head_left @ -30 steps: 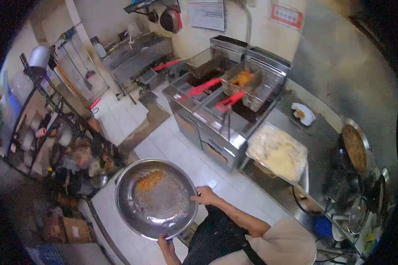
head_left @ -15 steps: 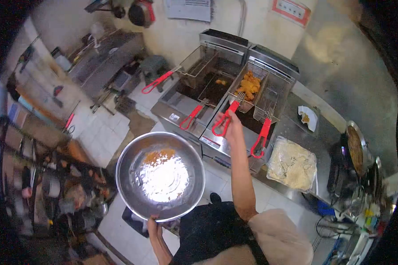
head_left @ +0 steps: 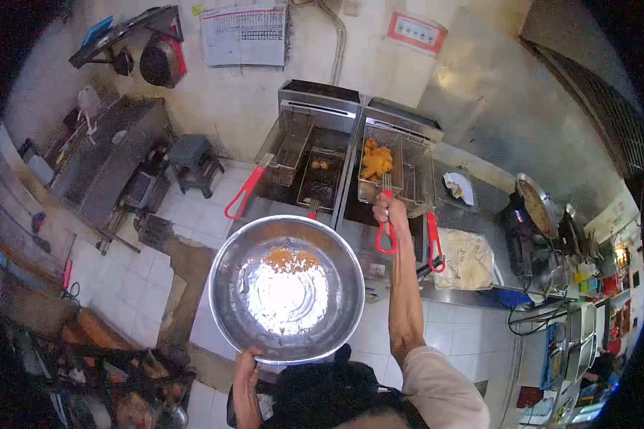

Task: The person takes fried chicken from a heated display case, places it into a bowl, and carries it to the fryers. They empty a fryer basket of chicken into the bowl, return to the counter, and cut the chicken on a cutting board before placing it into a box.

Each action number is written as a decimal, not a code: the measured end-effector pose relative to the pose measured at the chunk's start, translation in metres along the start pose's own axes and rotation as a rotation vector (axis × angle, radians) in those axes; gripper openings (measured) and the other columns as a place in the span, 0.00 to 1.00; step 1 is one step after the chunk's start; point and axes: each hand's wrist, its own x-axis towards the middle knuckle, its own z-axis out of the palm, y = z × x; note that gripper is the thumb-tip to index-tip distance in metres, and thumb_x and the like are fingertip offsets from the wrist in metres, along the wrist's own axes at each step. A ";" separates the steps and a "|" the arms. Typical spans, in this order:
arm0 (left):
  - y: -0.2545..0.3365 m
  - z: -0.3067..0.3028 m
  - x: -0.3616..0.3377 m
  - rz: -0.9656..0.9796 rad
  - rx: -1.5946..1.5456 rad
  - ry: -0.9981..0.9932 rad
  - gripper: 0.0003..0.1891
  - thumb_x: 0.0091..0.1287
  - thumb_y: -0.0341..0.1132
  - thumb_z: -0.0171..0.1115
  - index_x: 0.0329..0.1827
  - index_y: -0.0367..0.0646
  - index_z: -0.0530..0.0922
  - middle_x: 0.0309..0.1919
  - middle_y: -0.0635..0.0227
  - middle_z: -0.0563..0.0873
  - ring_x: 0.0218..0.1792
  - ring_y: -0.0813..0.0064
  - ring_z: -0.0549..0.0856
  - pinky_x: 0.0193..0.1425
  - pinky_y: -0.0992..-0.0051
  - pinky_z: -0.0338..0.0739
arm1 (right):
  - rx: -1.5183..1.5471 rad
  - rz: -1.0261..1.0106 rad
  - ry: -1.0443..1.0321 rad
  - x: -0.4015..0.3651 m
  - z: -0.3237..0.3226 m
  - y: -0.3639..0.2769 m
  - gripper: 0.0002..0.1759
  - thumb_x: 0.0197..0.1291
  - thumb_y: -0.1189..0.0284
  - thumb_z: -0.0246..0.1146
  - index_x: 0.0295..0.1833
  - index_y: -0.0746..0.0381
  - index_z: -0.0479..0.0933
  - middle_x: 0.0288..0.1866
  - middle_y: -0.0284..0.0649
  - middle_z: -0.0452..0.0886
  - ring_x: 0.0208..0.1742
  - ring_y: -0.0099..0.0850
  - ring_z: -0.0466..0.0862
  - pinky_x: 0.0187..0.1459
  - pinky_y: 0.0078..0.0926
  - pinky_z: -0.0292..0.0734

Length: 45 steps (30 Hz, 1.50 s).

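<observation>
Right hand (head_left: 391,209) has shifted from steel bowl (head_left: 230,289) to red handle (head_left: 385,239)

A second ago both hands were at the bowl's rim; now the right arm stretches forward and its fingers are wrapped around the red handle of a wire basket (head_left: 368,189). Golden fried pieces (head_left: 376,159) lie in that basket, which sits at the fryer (head_left: 376,268). Just to its right is a second basket (head_left: 418,171), its own red handle pointing toward the person.

The left hand (head_left: 248,363) grips the bowl's near rim, thumb showing on top; the other fingers are mostly hidden, so their exact hold cannot be told. The bowl is held in front of the person, its inside facing the camera, with orange crumbs (head_left: 290,259) scattered on the far part and a bright glare across the middle.

On the left side of the fryer, a raised basket (head_left: 293,139) stands beside a lower one with a few small bits (head_left: 320,165) in it. Pale floury stuff (head_left: 464,257) lies on the worktop (head_left: 488,223), right of the fryer.
</observation>
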 end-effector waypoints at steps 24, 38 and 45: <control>0.006 0.109 0.022 0.198 -0.240 -0.314 0.12 0.54 0.23 0.52 0.41 0.28 0.75 0.37 0.54 0.80 0.34 0.58 0.84 0.32 0.60 0.86 | -1.601 -0.281 -0.207 -0.346 -0.030 0.073 0.07 0.68 0.75 0.54 0.47 0.66 0.67 0.26 0.57 0.77 0.25 0.54 0.80 0.25 0.47 0.72; -0.054 0.090 0.035 0.197 -0.285 -0.296 0.13 0.56 0.24 0.51 0.44 0.29 0.72 0.39 0.55 0.81 0.37 0.60 0.85 0.43 0.60 0.87 | -1.771 -0.540 -0.259 -0.338 -0.093 0.105 0.19 0.66 0.78 0.55 0.62 0.66 0.65 0.35 0.59 0.79 0.30 0.57 0.81 0.30 0.50 0.78; -0.045 0.076 0.022 0.222 -0.381 -0.344 0.16 0.56 0.25 0.50 0.47 0.23 0.71 0.36 0.47 0.84 0.34 0.58 0.88 0.35 0.70 0.87 | -1.689 -0.619 -0.265 -0.340 -0.073 0.111 0.22 0.64 0.78 0.56 0.64 0.66 0.66 0.36 0.59 0.80 0.29 0.58 0.80 0.31 0.49 0.77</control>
